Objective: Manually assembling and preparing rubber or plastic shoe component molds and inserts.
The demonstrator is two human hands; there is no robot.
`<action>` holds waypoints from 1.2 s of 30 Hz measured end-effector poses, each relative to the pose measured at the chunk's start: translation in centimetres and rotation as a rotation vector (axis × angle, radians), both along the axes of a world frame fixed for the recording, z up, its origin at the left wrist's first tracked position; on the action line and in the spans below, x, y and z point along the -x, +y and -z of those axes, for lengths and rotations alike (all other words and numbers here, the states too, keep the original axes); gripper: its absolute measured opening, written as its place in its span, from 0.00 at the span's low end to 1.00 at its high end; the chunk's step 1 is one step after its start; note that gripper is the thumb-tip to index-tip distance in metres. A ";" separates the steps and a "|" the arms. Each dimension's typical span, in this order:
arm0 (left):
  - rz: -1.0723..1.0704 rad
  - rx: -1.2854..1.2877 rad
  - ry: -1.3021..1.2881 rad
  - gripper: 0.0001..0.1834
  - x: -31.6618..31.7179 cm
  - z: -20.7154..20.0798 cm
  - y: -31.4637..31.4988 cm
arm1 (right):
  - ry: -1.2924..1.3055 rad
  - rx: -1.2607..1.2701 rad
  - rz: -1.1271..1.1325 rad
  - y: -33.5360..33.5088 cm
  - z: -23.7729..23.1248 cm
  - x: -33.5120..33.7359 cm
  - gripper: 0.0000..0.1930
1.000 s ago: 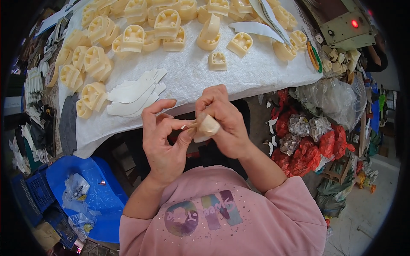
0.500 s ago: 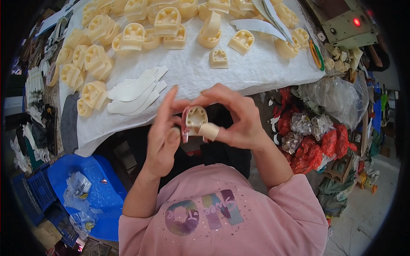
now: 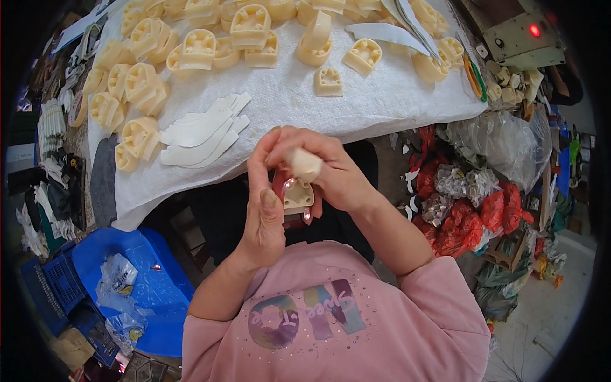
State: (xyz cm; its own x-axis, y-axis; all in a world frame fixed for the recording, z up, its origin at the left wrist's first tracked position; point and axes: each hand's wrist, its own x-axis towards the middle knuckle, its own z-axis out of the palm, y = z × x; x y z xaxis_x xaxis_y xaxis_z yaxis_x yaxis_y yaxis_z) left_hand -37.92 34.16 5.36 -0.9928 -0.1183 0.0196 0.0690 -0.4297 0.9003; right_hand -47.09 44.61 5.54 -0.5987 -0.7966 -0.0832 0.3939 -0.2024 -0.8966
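Note:
Between my two hands is a cream plastic shoe heel (image 3: 298, 198), its hollow, ribbed face turned up. Shiny reddish-pink covering (image 3: 308, 215) shows around its sides. My left hand (image 3: 262, 207) cups the heel's left side, thumb along it and fingers curled at the far side. My right hand (image 3: 337, 173) is closed over the far and right sides, its fingertips meeting the left fingers. Beige tape wraps the right thumb (image 3: 305, 165), which presses at the heel's far edge. The fingers underneath are hidden. Many similar cream heels (image 3: 249, 28) lie on the table beyond.
White cloth covers the table (image 3: 293, 114). White cut pieces (image 3: 207, 137) lie at its near left, scissors (image 3: 474, 79) at its right. A blue plastic chair (image 3: 156, 305) stands lower left. Red plastic bags (image 3: 458, 223) lie on the floor at right, below a machine with a red light (image 3: 533, 30).
My left hand has closed in on the heel from a more spread pose. The heel sits slightly lower, and my right thumb has moved from its near right side to its far edge.

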 end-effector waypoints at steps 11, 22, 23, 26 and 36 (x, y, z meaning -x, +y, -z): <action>-0.379 0.335 0.016 0.27 0.1 1.2 1.0 | 0.536 0.038 0.260 -0.7 2.8 -2.8 0.12; -0.318 0.152 -0.032 0.29 0.0 1.6 0.6 | 0.649 0.068 0.302 -0.8 2.2 -3.0 0.17; -0.242 0.088 -0.043 0.33 0.0 1.4 0.5 | 0.395 -0.017 0.208 -0.3 1.3 -2.7 0.17; -0.109 -0.130 -0.037 0.46 0.2 0.6 -0.6 | 0.130 -0.100 0.080 0.8 0.0 -1.7 0.18; -0.253 0.521 0.205 0.40 0.1 1.8 -1.4 | 0.507 -0.347 0.134 0.7 -1.0 -0.3 0.14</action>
